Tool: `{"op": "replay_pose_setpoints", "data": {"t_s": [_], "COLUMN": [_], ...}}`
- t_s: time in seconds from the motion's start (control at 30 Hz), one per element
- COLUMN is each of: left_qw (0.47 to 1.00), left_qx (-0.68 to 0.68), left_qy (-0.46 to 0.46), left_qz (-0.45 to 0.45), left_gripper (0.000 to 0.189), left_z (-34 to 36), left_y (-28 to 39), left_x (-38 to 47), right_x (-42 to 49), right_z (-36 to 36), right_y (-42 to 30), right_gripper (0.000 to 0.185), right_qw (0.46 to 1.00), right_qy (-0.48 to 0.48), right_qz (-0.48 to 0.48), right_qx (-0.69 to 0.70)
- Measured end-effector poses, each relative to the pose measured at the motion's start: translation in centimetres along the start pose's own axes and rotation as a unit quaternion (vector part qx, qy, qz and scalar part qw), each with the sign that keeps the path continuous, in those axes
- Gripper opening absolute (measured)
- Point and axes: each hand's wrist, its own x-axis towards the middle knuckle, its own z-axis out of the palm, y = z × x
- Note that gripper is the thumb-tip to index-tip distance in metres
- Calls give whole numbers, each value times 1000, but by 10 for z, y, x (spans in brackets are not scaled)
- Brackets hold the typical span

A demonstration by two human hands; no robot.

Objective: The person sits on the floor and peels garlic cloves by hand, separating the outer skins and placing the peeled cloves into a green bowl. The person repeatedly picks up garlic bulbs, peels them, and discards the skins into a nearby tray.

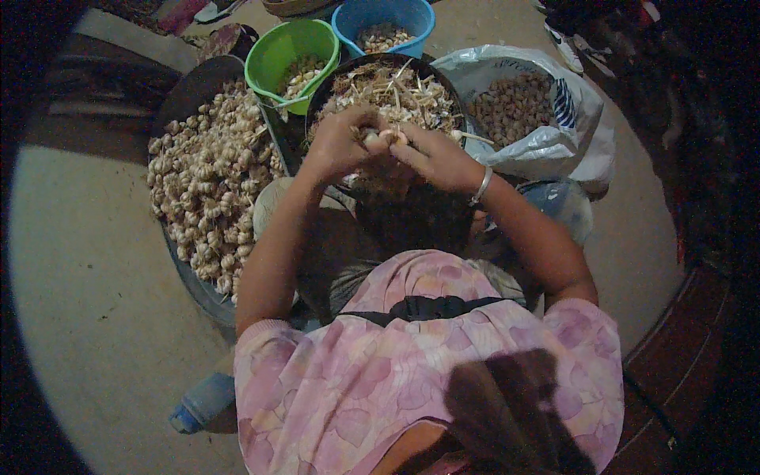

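Over a round dark basin (311,102) full of garlic skins and dry stalks (409,89), my two hands meet, fingertips close together. My left hand (344,142) is shut on a pale piece of garlic (373,140). Beside it, my right hand (436,155), with a silvery bracelet at the wrist, pinches another pinkish garlic piece (394,138). Whether the two pieces are still joined, I cannot tell. A large heap of garlic bulbs (217,190) fills a wide dark tray (193,285) on my left.
Behind the basin stand a green bucket (255,65) and a blue bucket (424,29), both holding garlic cloves. A white plastic sack (552,148) with small brownish pieces (513,110) is at the right. A blue plastic bottle (205,401) lies on the floor at lower left.
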Motion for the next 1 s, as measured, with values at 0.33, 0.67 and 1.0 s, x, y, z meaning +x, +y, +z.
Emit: {"op": "replay_pose_setpoints", "data": {"t_s": [0.33, 0.67, 1.0], "left_qw": [984, 937, 908], "left_qx": [-119, -123, -69], "left_qy": [132, 297, 387], "left_qz": [19, 135, 144], "left_gripper": [16, 15, 27], "left_z": [-4, -32, -99], "left_y": [13, 33, -8], "left_x": [1, -10, 31], "right_x": [51, 56, 17], "right_z": [-92, -87, -50], "right_y": [-77, -38, -46], "right_gripper": [27, 38, 35], "right_qw": [916, 973, 956], "right_qy": [346, 212, 176], "right_qz": [-202, -95, -25], "right_qx": [-11, -3, 231]}}
